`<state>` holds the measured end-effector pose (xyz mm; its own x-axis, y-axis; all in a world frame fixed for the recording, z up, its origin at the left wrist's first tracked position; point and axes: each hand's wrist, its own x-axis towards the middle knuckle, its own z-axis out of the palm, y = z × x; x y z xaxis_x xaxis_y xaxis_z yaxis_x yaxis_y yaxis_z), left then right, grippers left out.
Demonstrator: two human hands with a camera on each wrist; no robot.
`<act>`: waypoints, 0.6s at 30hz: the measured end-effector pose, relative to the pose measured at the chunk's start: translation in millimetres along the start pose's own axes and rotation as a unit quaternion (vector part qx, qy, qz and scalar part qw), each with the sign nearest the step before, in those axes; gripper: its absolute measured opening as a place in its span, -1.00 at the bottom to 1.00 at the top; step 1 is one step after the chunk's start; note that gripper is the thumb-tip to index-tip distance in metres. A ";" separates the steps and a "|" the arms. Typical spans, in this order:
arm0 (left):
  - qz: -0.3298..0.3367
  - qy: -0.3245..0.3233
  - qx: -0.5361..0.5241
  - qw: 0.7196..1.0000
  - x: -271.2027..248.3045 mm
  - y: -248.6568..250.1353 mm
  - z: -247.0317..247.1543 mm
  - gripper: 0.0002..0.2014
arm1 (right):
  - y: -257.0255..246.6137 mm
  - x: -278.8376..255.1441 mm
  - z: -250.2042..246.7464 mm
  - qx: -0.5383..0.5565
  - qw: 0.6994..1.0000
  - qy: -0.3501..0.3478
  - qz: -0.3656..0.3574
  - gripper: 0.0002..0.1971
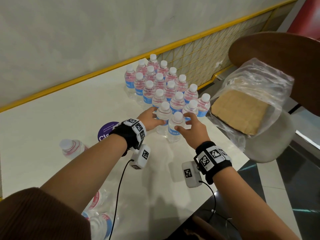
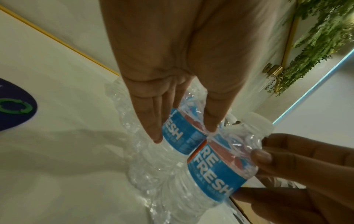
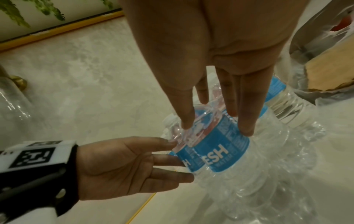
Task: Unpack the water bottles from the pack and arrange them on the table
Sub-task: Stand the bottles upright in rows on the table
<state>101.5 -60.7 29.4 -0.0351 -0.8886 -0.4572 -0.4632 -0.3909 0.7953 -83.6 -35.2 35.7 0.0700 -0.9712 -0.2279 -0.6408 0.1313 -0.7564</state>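
Observation:
Several clear water bottles (image 1: 166,84) with white caps and blue labels stand upright in rows on the white table (image 1: 69,110). At the near end of the rows stand two more. My left hand (image 1: 151,118) pinches the left front bottle (image 1: 164,110) between thumb and nearly straight fingers at the label (image 2: 184,136). Just beside it, my right hand (image 1: 186,122) holds the right front bottle (image 1: 174,134) with thumb and fingers around its shoulder and label (image 3: 220,153). The two bottles touch at their labels. Both look upright, with their bases on the tabletop.
One loose bottle (image 1: 72,148) lies at the left and others (image 1: 100,220) lie under my left forearm. The torn plastic wrap with its cardboard tray (image 1: 242,110) rests on a chair at the right. A purple round sticker (image 1: 105,132) marks the table. A yellow-edged rail (image 1: 103,70) borders the far side.

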 end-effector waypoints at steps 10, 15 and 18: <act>-0.071 0.022 -0.021 0.997 12.6 -4.9 18.8 -0.43 | -2.6 2.2 3.4 -0.002 0.999 0.010 -0.040 -0.41; -0.048 0.004 0.039 0.998 12.8 -3.3 23.4 -0.45 | -2.4 4.4 4.9 -0.016 0.999 0.007 -0.042 -0.46; -0.071 -0.004 0.021 0.997 11.8 -9.4 22.0 -0.27 | 3.3 2.3 1.3 -0.014 0.999 0.019 -0.040 -0.47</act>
<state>86.0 -62.3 7.8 0.0260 -0.8227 -0.5679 -0.5010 -0.5023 0.7048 -84.6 -36.7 31.9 0.0924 -0.9853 -0.1434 -0.6553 0.0482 -0.7538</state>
